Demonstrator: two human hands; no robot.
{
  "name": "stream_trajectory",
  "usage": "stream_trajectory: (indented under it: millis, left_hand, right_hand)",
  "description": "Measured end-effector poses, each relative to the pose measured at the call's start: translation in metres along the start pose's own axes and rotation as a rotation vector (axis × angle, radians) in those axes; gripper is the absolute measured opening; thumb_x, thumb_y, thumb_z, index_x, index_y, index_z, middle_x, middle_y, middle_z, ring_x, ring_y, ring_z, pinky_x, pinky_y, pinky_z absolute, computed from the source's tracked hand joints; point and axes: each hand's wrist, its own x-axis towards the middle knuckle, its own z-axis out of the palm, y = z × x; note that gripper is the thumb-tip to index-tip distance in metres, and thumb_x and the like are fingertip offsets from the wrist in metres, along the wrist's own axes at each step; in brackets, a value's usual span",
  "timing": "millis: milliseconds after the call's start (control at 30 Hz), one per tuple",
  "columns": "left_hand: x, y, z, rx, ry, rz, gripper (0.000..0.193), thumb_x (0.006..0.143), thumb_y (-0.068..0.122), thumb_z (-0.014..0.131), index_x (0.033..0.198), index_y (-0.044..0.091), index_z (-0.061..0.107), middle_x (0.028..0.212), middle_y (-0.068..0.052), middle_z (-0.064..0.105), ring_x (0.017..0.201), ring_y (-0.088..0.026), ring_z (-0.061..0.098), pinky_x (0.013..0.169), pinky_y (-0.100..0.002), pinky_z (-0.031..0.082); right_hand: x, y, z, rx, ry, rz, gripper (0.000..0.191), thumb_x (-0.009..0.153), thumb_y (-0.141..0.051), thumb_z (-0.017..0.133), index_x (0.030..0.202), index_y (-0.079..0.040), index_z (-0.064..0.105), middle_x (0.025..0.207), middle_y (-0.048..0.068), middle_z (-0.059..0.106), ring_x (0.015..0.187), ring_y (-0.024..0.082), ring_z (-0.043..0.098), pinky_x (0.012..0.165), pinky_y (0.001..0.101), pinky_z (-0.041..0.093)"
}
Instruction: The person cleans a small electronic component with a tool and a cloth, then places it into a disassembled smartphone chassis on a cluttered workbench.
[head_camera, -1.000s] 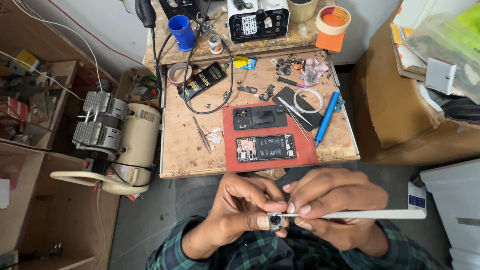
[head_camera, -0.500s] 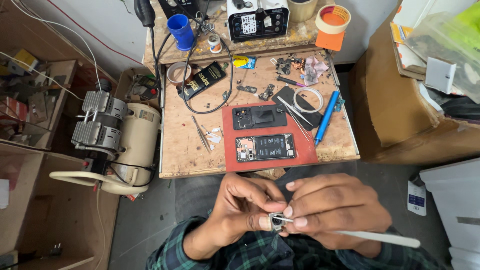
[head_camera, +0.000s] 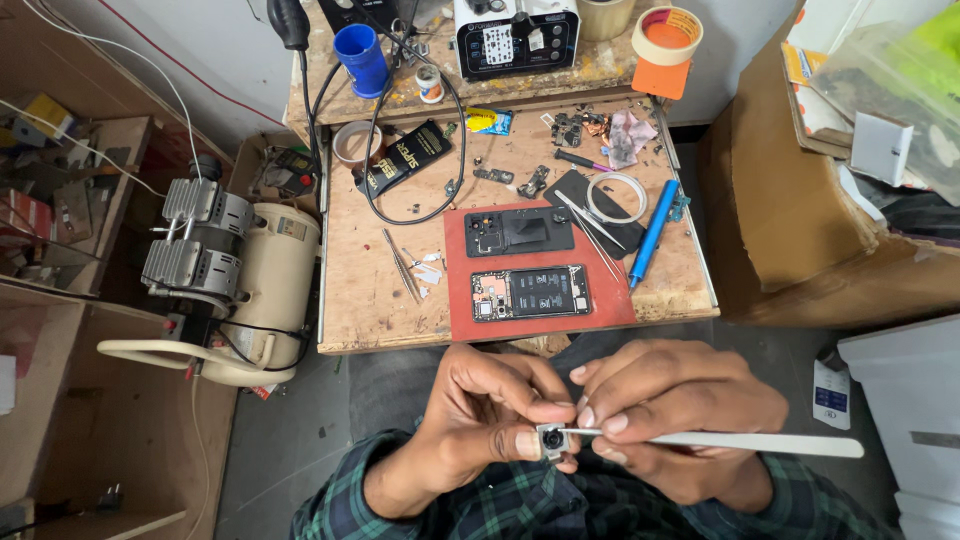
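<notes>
My left hand (head_camera: 485, 415) pinches a small square camera module (head_camera: 552, 438) between thumb and fingers, close to my lap. My right hand (head_camera: 680, 410) grips a pair of white tweezers (head_camera: 740, 441) whose tip touches the module's right edge. Both hands sit below the front edge of a wooden workbench (head_camera: 370, 290). On the bench lies a red mat (head_camera: 545, 310) carrying two opened phone halves, a black back frame (head_camera: 518, 232) and a board-side half (head_camera: 530, 294).
A blue screwdriver (head_camera: 652, 234), metal tweezers (head_camera: 404, 266), a white cable loop (head_camera: 617, 197), a blue cup (head_camera: 360, 58) and tape rolls (head_camera: 666, 34) lie on the bench. An air compressor (head_camera: 235, 285) stands to the left, cardboard boxes (head_camera: 800, 200) to the right.
The tweezers have swung slightly, their free end now lower and pointing right. Both hands stay together around the camera module.
</notes>
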Motion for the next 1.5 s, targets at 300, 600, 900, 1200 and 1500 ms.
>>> stream_trajectory:
  millis: [300,600,900,1200,1500]
  left_hand:
    - [0.000,0.001,0.002,0.015,0.009,-0.001,0.017,0.094,-0.004,0.079,0.110,-0.006,0.076,0.110,-0.021,0.070,0.093,-0.028,0.074,0.084,-0.040,0.066]
    - [0.001,0.002,0.002,0.075,0.000,0.027,0.018,0.093,-0.005,0.081,0.110,-0.004,0.076,0.109,-0.021,0.070,0.088,-0.025,0.074,0.082,-0.035,0.064]
    - [0.000,0.000,0.002,0.072,-0.005,0.043,0.018,0.093,-0.004,0.081,0.111,-0.004,0.076,0.110,-0.020,0.070,0.090,-0.025,0.074,0.083,-0.035,0.064]
    - [0.000,0.001,0.002,0.096,-0.001,0.043,0.018,0.093,-0.003,0.082,0.110,-0.005,0.075,0.109,-0.020,0.070,0.093,-0.025,0.074,0.083,-0.035,0.064]
    - [-0.001,0.000,0.004,0.089,0.008,0.070,0.020,0.093,0.001,0.084,0.110,-0.004,0.076,0.110,-0.019,0.070,0.091,-0.022,0.074,0.084,-0.032,0.063]
  right_hand:
    - [0.003,0.000,0.000,-0.035,-0.012,-0.046,0.014,0.093,-0.012,0.077,0.101,-0.002,0.071,0.098,0.013,0.076,0.089,0.024,0.079,0.089,0.0444,0.070]
    - [0.006,-0.003,0.000,-0.130,-0.029,-0.123,0.014,0.092,-0.009,0.077,0.102,-0.003,0.069,0.098,0.011,0.075,0.089,0.023,0.081,0.090,0.0448,0.070]
    - [0.006,-0.001,0.001,-0.150,-0.026,-0.150,0.013,0.093,-0.011,0.078,0.101,-0.004,0.070,0.097,0.011,0.076,0.089,0.023,0.081,0.090,0.0447,0.069]
    - [0.008,-0.007,-0.001,-0.124,-0.049,-0.113,0.015,0.092,-0.009,0.076,0.103,-0.003,0.069,0.097,0.012,0.075,0.090,0.025,0.081,0.091,0.0463,0.069]
    - [0.017,-0.015,0.006,-0.198,-0.021,-0.153,0.021,0.082,0.000,0.077,0.100,-0.003,0.065,0.093,0.011,0.073,0.087,0.025,0.079,0.087,0.0474,0.066]
